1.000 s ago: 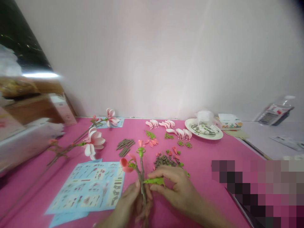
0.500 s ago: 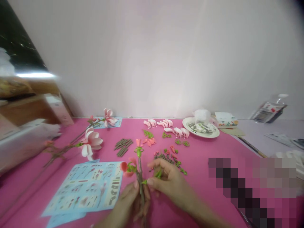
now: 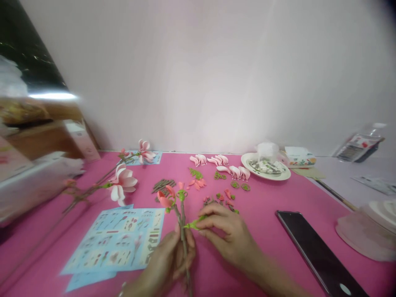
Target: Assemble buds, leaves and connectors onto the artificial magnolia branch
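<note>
1. Left hand [image 3: 168,264]: low in the view, fingers curled shut around the lower part of a brown stem [image 3: 185,239]. The stem stands roughly upright and rises out of the fist, away from the person.
2. Top of the stem, beyond the left hand: a pink bud [image 3: 163,201] leans off to the left. Beside it sits a green calyx [image 3: 182,194] with a small pink tip.
3. Right hand [image 3: 227,237]: just right of the left hand. Thumb and forefinger are pinched together on a green leaf piece [image 3: 194,225], other fingers loosely bent.
4. The leaf piece's free end meets the stem just above the left hand's fingertips. Cannot tell whether it is seated there or only touching.
5. Just beyond the right hand's knuckles: small loose parts [image 3: 221,199], brown, green and red, scattered on the pink table cover [image 3: 266,202].
6. Left of the left hand, close beside it: a blue instruction sheet [image 3: 117,241] lying flat.
7. Right of the right hand, well apart: a dark phone [image 3: 318,251], flat and set on a diagonal.
8. Far beyond both hands: a bundle of brown stem pieces [image 3: 162,186], rows of pale pink petals [image 3: 235,172] and a white plate [image 3: 286,176] holding small bits.
9. Far off to the left of the left hand: a finished magnolia branch [image 3: 122,185] lying on the cover.
</note>
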{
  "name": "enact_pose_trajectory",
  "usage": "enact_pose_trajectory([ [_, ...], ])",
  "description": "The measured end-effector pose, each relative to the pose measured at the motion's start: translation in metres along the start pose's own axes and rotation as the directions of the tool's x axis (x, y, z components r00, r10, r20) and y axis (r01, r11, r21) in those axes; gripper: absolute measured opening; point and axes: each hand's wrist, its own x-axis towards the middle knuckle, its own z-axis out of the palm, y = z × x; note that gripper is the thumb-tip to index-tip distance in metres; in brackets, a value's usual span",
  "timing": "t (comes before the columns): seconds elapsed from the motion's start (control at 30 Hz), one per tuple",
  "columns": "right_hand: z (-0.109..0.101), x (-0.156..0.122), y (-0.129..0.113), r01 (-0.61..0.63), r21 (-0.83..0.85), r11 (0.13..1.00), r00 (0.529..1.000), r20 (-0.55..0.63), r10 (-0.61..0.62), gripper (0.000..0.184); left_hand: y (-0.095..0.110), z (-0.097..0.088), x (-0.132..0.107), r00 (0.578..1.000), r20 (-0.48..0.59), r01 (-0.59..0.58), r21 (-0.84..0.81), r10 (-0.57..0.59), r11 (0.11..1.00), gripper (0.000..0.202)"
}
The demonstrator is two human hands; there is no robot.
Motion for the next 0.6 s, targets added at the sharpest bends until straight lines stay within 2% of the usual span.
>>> enact_pose_trajectory([
  [0.13, -0.0003, 0.0008, -0.0015, -0.012, -0.011, 1.000, 1.000, 0.014, 0.012, 0.016, -0.0019, -0.0024, 0.0009, 0.999, 0.022, -0.045, 0.023, 0.044, 0.999, 0.039],
  [0.37, -0.0024, -0.0025, -0.0062, -0.130, -0.093, 0.987, 0.990, 0.038, 0.134, 0.014, -0.0042, -0.0047, -0.0015, 0.997, -0.006, -0.072, 0.135, 0.074, 0.988, 0.043],
  [0.47, -0.0011, -0.0016, -0.0076, -0.207, -0.083, 0.975, 0.977, 0.039, 0.211, 0.014, -0.0054, -0.0038, -0.0016, 0.997, 0.004, -0.081, 0.176, 0.082, 0.981, 0.047],
  [0.6, 0.0000, 0.0003, -0.0094, -0.347, -0.008, 0.938, 0.936, 0.060, 0.347, 0.017, -0.0068, -0.0021, -0.0015, 0.998, 0.006, -0.066, 0.236, 0.066, 0.969, 0.050],
])
